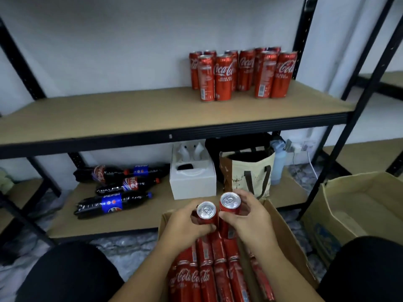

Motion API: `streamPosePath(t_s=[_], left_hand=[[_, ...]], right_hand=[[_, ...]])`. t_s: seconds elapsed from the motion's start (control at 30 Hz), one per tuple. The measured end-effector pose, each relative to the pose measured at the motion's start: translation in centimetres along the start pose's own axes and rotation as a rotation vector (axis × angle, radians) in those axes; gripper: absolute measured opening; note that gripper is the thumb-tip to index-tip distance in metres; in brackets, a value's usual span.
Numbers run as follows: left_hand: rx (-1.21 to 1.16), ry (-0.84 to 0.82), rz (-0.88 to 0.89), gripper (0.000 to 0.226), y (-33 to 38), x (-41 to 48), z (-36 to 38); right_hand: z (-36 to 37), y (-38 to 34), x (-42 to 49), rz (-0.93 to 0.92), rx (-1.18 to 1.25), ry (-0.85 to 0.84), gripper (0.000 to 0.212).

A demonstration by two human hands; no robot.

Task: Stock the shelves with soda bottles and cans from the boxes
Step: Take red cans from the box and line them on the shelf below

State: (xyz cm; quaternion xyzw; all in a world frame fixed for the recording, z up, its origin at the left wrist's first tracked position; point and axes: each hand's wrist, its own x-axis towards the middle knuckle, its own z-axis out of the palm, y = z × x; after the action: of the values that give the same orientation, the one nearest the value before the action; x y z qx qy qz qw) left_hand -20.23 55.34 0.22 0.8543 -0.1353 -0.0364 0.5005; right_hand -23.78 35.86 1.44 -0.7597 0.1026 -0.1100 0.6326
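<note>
My left hand (185, 225) grips a red cola can (206, 211) and my right hand (248, 216) grips a second red cola can (229, 202). Both cans are upright with silver tops showing, held just above an open cardboard box (283, 232) between my knees. Several more red cans (209, 275) lie on their sides in that box. On the upper shelf board (130, 112) several red cans (242, 73) stand in a cluster at the right. Several dark soda bottles (117, 188) lie on the lower shelf (109, 223) at the left.
A white box (193, 184), a patterned tote bag (248, 173) and a blue flask (278, 164) sit on the lower shelf. Another open cardboard box (353, 205) stands at the right. Black upright posts (357, 118) frame the rack.
</note>
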Motion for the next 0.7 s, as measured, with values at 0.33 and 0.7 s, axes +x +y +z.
streamPosePath(t_s=[0.33, 0.7], left_hand=[[-0.146, 0.226, 0.279, 0.064, 12.6, 2.7, -9.9], [-0.120, 0.369, 0.381, 0.051, 18.9, 11.3, -19.2]], right_hand=[[-2.6, -16.1, 3.1, -0.282, 0.087, -0.025, 0.069], [2.7, -27.3, 13.1, -0.408, -0.019, -0.122, 0.046]])
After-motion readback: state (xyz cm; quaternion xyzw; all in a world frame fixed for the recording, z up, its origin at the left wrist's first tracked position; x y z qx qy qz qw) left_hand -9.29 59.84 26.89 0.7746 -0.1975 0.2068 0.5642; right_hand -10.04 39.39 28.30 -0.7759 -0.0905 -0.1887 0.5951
